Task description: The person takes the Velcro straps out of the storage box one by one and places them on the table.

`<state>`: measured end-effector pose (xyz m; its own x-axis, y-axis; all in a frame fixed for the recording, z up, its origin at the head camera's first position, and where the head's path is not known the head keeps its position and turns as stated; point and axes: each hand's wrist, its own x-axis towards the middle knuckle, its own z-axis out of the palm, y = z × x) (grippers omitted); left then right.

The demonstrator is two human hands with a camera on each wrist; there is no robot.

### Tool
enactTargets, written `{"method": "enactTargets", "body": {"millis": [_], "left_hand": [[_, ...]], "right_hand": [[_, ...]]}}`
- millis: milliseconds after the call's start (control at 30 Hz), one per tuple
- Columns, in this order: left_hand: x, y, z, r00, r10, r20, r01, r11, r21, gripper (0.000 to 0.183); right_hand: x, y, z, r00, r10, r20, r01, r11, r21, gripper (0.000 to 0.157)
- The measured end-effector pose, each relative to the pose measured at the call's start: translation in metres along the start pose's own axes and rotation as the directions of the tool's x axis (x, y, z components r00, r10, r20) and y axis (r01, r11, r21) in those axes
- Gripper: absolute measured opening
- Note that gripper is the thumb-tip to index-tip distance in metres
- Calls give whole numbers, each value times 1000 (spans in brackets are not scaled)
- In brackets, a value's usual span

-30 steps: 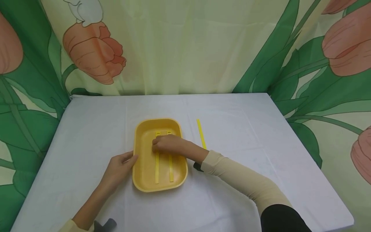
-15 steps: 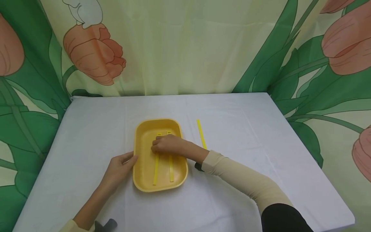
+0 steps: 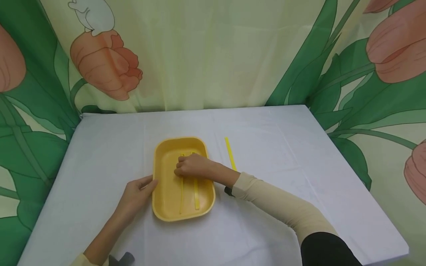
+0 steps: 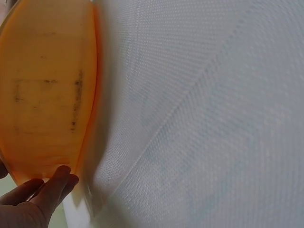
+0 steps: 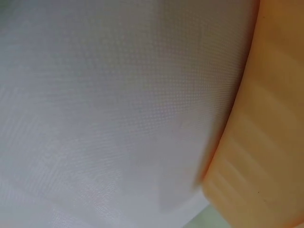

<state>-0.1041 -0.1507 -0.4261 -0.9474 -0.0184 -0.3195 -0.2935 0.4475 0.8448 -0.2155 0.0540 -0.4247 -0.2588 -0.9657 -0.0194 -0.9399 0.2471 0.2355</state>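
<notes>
The left hand (image 3: 138, 190) holds the near side wall of the yellow tray (image 3: 163, 184), thumb at the rim. The right hand (image 3: 193, 165), with fingers curled, pinches one yellow strip (image 3: 181, 195) inside the tray; a second strip (image 3: 196, 195) passes under this hand. Beyond the right wrist, a third strip (image 3: 230, 154) lies on the tabletop (image 3: 276, 155).

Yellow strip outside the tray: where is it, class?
In the head view, the yellow strip lies on the tablecloth, right of the yellow tray, beyond the right forearm.
</notes>
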Motion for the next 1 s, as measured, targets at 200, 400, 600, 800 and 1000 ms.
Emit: {"method": "enactTargets", "body": {"millis": [200,400,600,800,1000], "left_hand": [[1,3,-1,1000,-14,-4,14,1000,5,58],[2,1,0,1000,-19,-9,19,1000,0,61],[1,-1,1,1000,-9,3,9,999,-34,63],[0,1,2,1000,-18,4,19,999,-38,64],[0,1,3,1000,-22,-2,22,1000,-15,65]], "right_hand": [[2,3,1,1000,-8,9,8,1000,8,24],[2,3,3,1000,-21,-13,21,1000,8,24],[0,3,1,999,-32,-34,32,999,4,24],[-4,6,-9,994,-56,-95,57,998,8,21],[-11,12,-25,979,-92,-184,95,995,9,18]]}}
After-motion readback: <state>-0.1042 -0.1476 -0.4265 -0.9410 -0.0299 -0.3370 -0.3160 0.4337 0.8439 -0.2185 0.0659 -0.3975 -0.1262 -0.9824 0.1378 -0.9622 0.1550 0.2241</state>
